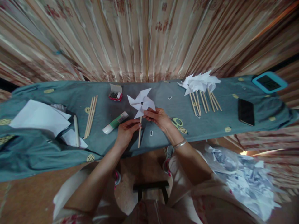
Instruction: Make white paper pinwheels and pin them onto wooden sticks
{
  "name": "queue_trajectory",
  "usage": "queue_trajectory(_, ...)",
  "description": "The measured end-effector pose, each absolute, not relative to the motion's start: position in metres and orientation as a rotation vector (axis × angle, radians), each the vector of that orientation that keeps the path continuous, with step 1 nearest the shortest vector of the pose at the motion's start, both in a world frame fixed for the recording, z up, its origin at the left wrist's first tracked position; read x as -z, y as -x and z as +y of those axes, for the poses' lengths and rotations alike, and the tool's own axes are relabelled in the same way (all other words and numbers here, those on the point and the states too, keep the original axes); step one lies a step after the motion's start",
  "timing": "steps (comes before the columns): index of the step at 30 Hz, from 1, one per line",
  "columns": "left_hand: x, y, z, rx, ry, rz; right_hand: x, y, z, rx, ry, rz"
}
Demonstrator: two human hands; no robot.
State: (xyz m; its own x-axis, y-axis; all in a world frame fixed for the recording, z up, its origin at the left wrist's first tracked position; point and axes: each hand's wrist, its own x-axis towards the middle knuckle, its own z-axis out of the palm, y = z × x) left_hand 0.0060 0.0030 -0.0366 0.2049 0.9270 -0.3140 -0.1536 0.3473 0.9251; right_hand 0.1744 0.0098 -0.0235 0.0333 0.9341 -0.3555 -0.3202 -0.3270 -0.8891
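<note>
A white paper pinwheel (141, 104) with a metal pin at its centre sits on a thin wooden stick (139, 137) over the blue-grey cloth (205, 124). My left hand (126, 132) is closed round the stick just below the paper. My right hand (158, 118) pinches the lower right edge of the pinwheel's paper. A green-and-white glue stick (115, 123) lies just left of my left hand.
Several finished pinwheels (201, 88) lie at the back right. Loose sticks (91, 115), a small box of pins (115, 93), white paper sheets (39, 118), green scissors (177, 122), a black phone (246, 112) and a blue-framed device (269, 82) rest on the cloth. Paper scraps (245, 180) pile at lower right.
</note>
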Motion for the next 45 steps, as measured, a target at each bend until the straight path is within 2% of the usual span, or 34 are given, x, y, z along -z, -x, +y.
queue_trajectory(45, 0.0333, -0.0072, 0.0009, -0.885, -1.003, 1.103, 0.0250, -0.1710, 0.0108, -1.395, 1.367, -0.817)
